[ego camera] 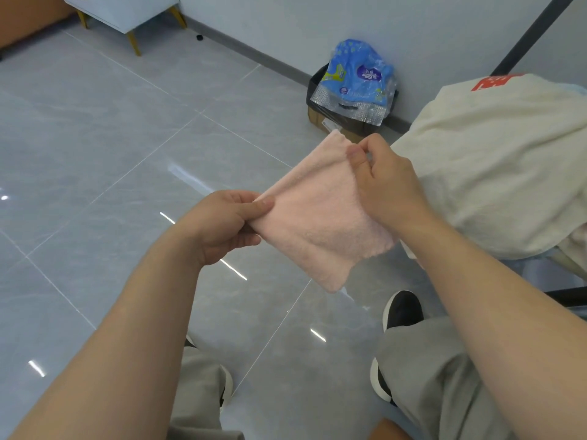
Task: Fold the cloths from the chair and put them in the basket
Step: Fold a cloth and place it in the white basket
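Observation:
A small pink cloth (320, 217) hangs in the air in front of me, folded into a rough square. My left hand (222, 223) pinches its left corner between thumb and fingers. My right hand (384, 179) pinches its upper right corner. To the right, a cream cloth (495, 166) with a red print lies heaped over the chair, which it almost fully hides. No basket is in view.
A blue plastic pack (355, 81) sits on a dark bag over a cardboard box (320, 119) by the wall. A white cabinet (127, 11) on yellow legs stands at the far left. My feet (400, 309) stand on glossy grey floor tiles (111, 154).

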`<act>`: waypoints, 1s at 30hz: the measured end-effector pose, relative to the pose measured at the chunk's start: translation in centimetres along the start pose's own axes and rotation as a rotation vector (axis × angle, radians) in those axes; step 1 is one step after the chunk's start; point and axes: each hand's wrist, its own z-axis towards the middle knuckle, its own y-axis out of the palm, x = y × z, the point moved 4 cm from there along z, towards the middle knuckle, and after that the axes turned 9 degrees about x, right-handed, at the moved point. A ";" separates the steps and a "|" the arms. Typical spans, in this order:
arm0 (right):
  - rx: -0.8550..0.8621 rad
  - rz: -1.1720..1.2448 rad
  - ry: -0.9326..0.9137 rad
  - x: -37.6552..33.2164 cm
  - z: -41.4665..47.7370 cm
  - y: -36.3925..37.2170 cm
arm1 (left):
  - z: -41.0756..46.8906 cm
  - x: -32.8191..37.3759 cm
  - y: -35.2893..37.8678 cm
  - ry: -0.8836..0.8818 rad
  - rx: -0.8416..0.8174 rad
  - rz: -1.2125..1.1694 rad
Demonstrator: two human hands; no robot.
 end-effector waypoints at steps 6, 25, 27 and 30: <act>-0.137 -0.033 -0.095 -0.6 -0.6 1.0 | 0.0 -0.5 -0.9 0.040 -0.056 0.361; -0.662 -0.124 -0.035 -0.4 -1.8 1.8 | -1.5 1.5 1.6 0.386 0.139 0.369; -0.746 -0.068 0.092 0.5 -1.7 1.2 | -1.5 1.8 0.7 0.395 0.204 0.300; -0.696 0.414 0.318 0.8 -1.0 0.5 | -1.4 2.0 -0.2 0.362 0.261 0.134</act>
